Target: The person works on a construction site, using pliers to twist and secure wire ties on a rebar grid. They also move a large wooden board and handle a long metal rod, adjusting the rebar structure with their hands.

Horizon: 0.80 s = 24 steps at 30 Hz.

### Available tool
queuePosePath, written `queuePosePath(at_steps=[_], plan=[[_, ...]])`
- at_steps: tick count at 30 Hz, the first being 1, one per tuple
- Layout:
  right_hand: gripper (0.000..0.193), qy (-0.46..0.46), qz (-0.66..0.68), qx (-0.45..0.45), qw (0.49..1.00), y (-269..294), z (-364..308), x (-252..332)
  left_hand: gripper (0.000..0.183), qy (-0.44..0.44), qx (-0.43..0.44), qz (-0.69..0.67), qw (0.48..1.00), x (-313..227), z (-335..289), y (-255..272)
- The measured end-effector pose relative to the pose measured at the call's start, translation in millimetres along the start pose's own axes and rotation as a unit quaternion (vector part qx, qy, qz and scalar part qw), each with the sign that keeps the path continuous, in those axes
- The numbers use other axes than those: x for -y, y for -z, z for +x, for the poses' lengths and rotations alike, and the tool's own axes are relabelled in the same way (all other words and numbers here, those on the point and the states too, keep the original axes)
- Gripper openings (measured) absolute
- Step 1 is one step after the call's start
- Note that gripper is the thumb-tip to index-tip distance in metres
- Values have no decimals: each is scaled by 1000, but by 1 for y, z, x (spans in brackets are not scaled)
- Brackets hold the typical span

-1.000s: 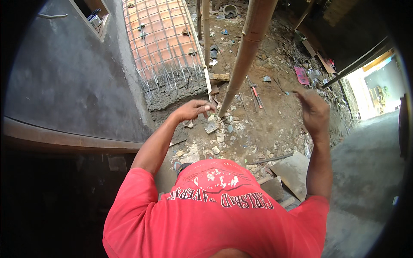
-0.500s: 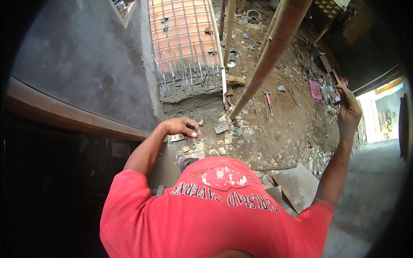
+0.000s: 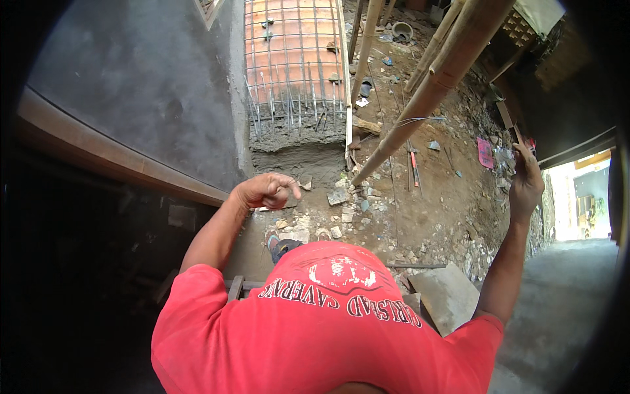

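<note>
My left hand [image 3: 268, 191] hovers in front of the concrete column base [image 3: 298, 161], its index finger stretched out and the others loosely curled. Nothing shows in it. Out to the right, my right hand [image 3: 528, 182] is raised with its fingers pointing up, near a narrow brown board [image 3: 504, 114]; whether the fingertips touch the board is unclear. Ahead, a steel rebar grid [image 3: 295, 59] stands over an orange-red backing, with cut bar ends rising from rough grey concrete. Chunks of stone [image 3: 338, 196] lie below my left hand.
Bamboo poles [image 3: 433, 88] lean beside the column on the right. A red-handled tool [image 3: 414, 169] and a pink sheet [image 3: 485, 153] lie on the rubble-strewn dirt. A flat grey slab [image 3: 446, 299] rests near my right side. At left are a plastered wall [image 3: 151, 92] and wooden ledge [image 3: 118, 153].
My left hand has moved slightly up and left, and its index finger has straightened out of a pinch-like curl. My right hand has lowered a little. The view has shifted slightly.
</note>
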State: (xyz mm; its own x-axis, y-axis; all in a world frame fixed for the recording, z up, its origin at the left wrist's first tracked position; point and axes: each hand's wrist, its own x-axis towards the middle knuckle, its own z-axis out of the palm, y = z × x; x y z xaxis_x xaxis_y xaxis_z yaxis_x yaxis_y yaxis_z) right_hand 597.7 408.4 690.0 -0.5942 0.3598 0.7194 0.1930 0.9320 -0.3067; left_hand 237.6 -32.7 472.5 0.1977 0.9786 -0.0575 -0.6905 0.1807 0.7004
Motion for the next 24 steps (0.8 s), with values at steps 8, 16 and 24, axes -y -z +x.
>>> queuePosePath(at_steps=[8,16,24], plan=[[27,10,11,-84,996,14,-7,-24,60,196,-121,335,914,-48,38,-62],[36,-36,-174,-1,984,72,-7,-16,24,96,-121,586,796,-62,57,-54],[21,-138,337,375,853,34,-66,42,18,-194,-431,853,220,-196,82,83]])
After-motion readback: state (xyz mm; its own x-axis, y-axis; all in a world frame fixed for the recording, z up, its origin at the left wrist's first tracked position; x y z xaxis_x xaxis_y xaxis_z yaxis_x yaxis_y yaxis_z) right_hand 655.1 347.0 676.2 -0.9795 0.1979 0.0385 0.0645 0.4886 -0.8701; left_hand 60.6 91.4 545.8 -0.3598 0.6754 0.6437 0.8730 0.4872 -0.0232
